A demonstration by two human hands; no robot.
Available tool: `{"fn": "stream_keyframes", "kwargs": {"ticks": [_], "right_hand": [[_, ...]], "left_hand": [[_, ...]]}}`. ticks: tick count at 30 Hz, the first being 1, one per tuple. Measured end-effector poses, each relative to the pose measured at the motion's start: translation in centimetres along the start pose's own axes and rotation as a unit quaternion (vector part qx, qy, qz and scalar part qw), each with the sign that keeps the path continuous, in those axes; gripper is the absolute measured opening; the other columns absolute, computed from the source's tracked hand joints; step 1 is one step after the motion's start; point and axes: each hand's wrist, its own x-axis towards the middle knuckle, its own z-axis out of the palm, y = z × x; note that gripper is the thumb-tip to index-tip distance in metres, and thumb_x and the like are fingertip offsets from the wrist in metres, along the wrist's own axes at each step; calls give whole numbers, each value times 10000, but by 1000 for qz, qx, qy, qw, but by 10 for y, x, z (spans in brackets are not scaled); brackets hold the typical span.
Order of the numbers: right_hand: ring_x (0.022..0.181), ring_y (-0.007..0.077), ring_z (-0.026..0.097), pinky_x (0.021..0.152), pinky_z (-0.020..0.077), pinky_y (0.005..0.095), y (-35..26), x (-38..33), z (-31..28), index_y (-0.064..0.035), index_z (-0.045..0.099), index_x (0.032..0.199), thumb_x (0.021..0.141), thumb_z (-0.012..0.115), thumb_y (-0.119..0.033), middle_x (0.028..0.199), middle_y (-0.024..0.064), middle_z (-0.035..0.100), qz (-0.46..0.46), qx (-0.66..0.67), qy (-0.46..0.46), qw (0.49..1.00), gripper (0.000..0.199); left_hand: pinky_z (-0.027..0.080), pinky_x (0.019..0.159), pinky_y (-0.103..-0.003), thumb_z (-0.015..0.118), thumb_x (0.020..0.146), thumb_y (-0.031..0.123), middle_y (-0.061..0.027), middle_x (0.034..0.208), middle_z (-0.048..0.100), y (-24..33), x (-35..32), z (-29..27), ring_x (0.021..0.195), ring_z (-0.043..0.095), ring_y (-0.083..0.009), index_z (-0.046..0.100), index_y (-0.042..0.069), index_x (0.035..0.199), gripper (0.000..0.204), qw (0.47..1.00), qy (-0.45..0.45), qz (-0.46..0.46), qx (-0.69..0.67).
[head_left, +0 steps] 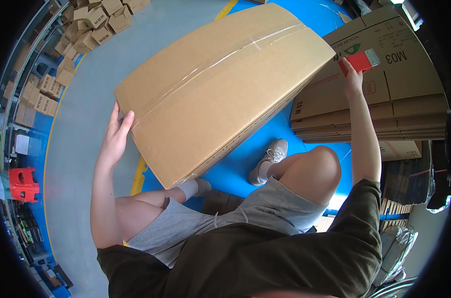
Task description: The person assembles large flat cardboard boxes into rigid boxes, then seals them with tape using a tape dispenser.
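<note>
A large brown cardboard box (215, 94) lies slantwise before me, with a strip of clear tape (205, 64) running along the middle of its upper face. My left hand (117, 134) grips the box's left end, the thumb near the tape's end and the fingers along the edge. At the box's right end, my right hand (353, 82) is closed around a red tape dispenser (362, 62) with a metal front. That hand is right beside the box's corner; whether it touches the box I cannot tell.
A stack of flattened cartons (369, 94) stands close on the right. Shelving (22, 74) and many small cardboard boxes (104, 32) line the far left. A red plastic stool (24, 184) is at the left. The floor is blue (235, 169) and grey, with a yellow line (138, 176).
</note>
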Motion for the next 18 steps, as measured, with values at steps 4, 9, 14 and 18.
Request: {"fn": "stream_keyframes", "kwargs": {"ticks": [4, 9, 14, 18], "right_hand": [[1211, 193, 504, 1010, 398, 347, 60, 64, -2, -22, 437, 1354, 803, 757, -269, 1337, 77, 515, 79, 2, 113, 990, 683], [1268, 248, 445, 1021, 374, 516, 68, 37, 45, -82, 428, 1366, 830, 685, -470, 1353, 72, 488, 192, -57, 113, 973, 711], [1268, 254, 448, 981, 420, 551, 55, 20, 24, -129, 461, 1351, 842, 663, -487, 1353, 76, 489, 259, 29, -51, 964, 655], [1273, 230, 441, 984, 422, 555, 36, 7, 29, -119, 481, 1330, 872, 638, -448, 1343, 75, 494, 259, 21, -81, 962, 586]], "left_hand": [[297, 1111, -409, 467, 964, 526, -170, 1501, 333, 3, 30, -10, 1371, 346, -330, 255, 42, 1494, 748, 978, 130, 65, 147], [385, 1014, -338, 449, 989, 449, -112, 1282, 535, -16, 71, -12, 1216, 487, -220, 503, 46, 1289, 505, 991, 102, -26, -78], [471, 772, -307, 452, 993, 331, -16, 941, 581, 0, 86, 4, 867, 564, -115, 538, 84, 1024, 264, 961, 94, -51, -256], [488, 719, -299, 475, 978, 325, -17, 923, 584, -2, 120, -26, 838, 581, -118, 548, 97, 1006, 241, 978, 55, -35, -199]]}}
